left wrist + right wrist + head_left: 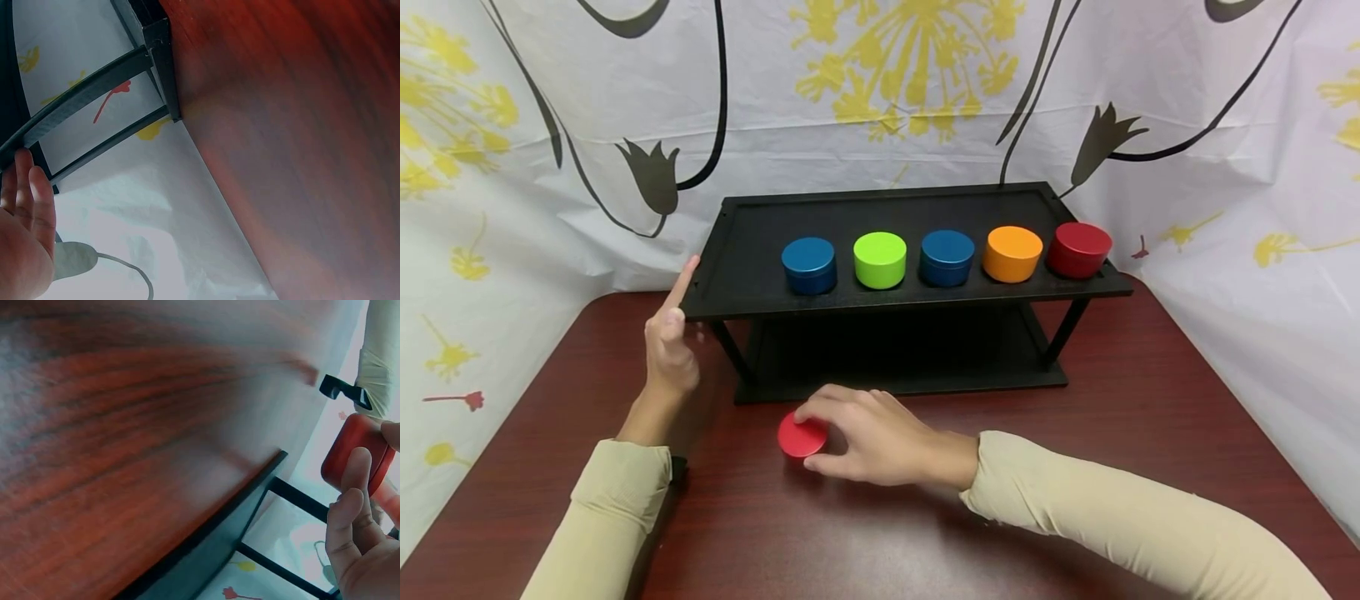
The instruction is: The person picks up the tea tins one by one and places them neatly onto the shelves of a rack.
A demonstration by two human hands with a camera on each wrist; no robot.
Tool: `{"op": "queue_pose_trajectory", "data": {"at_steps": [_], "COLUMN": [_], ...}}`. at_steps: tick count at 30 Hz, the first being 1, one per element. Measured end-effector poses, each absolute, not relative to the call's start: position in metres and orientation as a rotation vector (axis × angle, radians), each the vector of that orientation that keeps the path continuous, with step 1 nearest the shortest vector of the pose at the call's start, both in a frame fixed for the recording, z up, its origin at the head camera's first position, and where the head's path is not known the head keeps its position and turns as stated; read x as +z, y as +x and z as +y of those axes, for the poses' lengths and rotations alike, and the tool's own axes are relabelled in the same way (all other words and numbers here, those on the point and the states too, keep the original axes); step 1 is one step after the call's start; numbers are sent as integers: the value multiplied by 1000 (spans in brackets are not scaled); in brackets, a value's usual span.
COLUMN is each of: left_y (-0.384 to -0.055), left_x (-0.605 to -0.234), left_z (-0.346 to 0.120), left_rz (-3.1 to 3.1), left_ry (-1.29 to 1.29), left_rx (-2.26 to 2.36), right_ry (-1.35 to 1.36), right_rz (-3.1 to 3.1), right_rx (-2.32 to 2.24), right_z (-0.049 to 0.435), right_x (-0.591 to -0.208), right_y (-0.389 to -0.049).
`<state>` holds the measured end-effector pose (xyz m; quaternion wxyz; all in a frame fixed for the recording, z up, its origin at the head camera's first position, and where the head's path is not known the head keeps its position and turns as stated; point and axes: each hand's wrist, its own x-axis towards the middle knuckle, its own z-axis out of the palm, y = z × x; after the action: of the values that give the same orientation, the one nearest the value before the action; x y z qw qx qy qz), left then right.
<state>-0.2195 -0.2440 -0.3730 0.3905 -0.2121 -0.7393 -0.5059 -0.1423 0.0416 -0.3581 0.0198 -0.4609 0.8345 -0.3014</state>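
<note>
A small round red tin (801, 437) with a lid is in front of the black two-tier shelf (895, 310). My right hand (872, 437) grips this tin from its right side, thumb and fingers about its edge. In the right wrist view the red tin (355, 450) shows between thumb and fingers, its lid seam visible. At the shelf's left end, my left hand (672, 346) touches the top board's edge with fingers extended. The left wrist view shows the left hand's fingers (24, 187) straight against the black frame.
On the top board stand a row of round tins: a blue tin (809, 267), a green tin (880, 261), another blue tin (947, 258), an orange tin (1012, 254) and a dark red tin (1078, 250). A patterned white curtain (760, 100) hangs behind the wooden table (760, 533).
</note>
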Motion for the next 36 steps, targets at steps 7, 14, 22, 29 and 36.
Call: {"op": "queue_pose_trajectory", "data": {"at_steps": [7, 14, 22, 29, 36], "left_y": [-220, -219, -219, -218, -217], "left_x": [-374, -374, -374, -374, -373], "left_z": [-244, -244, -245, -244, -244], "left_rz": [-1879, -1882, -1892, -1891, -1899], "left_ry": [-534, -529, -527, -526, -529], "left_rx": [-1285, -1277, -1264, -1272, -1266], "right_ry": [-1510, -1539, -1573, -1596, -1594], "right_rz": [2590, 2594, 2626, 2700, 2758], "right_rx": [-929, -941, -969, -1050, -1070], "right_z": [34, 28, 24, 20, 18], "right_x": [-345, -334, -321, -312, -304], "right_y": [-143, -143, -146, -151, -157]}}
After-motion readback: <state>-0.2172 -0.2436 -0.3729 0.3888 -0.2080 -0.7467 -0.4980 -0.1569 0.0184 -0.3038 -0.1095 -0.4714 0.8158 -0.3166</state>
